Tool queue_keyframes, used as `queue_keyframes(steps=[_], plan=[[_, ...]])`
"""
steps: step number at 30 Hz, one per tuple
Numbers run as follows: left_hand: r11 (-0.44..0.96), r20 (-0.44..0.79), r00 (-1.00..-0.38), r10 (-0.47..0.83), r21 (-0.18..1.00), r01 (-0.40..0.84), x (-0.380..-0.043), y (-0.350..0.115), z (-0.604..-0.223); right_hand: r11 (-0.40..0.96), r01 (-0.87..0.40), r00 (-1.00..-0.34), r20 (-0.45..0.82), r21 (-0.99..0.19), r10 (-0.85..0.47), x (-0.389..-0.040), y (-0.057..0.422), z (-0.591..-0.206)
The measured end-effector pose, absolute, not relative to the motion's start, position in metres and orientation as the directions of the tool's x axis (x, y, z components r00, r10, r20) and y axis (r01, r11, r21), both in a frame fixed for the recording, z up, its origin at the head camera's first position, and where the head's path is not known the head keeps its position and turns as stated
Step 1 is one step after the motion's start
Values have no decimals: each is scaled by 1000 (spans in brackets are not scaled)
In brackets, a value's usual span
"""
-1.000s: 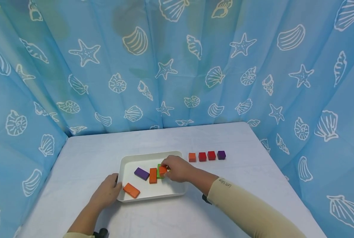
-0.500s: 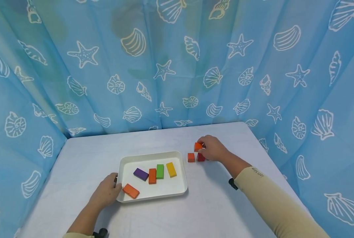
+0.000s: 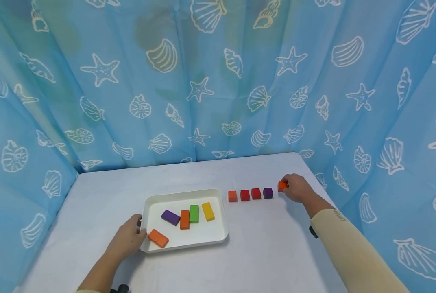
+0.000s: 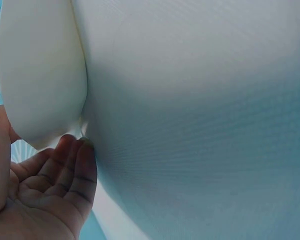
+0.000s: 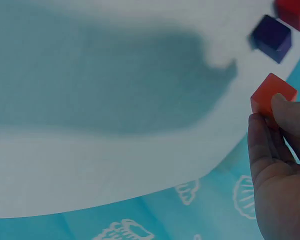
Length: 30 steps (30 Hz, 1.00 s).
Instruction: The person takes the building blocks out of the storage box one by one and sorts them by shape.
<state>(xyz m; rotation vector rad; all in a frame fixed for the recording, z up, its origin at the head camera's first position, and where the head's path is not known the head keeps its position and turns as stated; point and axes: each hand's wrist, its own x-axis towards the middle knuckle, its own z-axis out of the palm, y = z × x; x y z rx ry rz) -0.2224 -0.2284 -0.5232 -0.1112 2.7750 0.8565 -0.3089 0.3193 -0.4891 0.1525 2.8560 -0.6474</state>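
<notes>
My right hand [image 3: 298, 188] pinches an orange cube [image 3: 282, 186] between thumb and fingers at the right end of a row of cubes. The right wrist view shows this orange cube [image 5: 273, 97] beside the purple cube [image 5: 273, 38], with a gap between them. On the left, my left hand [image 3: 128, 238] grips the near left side of a white tray [image 3: 183, 246]. In the left wrist view, its fingertips touch the tray's wall [image 4: 45, 75] low down, and the thumb is partly hidden behind it.
Inside the tray lie a purple block [image 3: 171, 217], a green block [image 3: 194, 214], a yellow block [image 3: 208, 211] and two orange blocks. Along the row stand an orange cube [image 3: 232, 196], two red cubes and a purple cube [image 3: 268, 193]. A blue shell-print curtain [image 3: 199, 122] surrounds the white table [image 3: 262, 244].
The right hand has carried the orange cube from over the tray, past the other cubes, to the row's right end. The left hand has stayed at the tray.
</notes>
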Motion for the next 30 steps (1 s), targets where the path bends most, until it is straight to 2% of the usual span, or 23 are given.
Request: queue_keyframes(steps=[12, 30], plan=[[822, -273, -962, -9, 546, -163, -225, -230, -524, 902, 130, -966, -258, -411, 21, -310, 319, -519], [823, -273, -962, -9, 545, -163, -227, -226, -528, 906, 141, -966, -258, -400, 37, -309, 318, -516]])
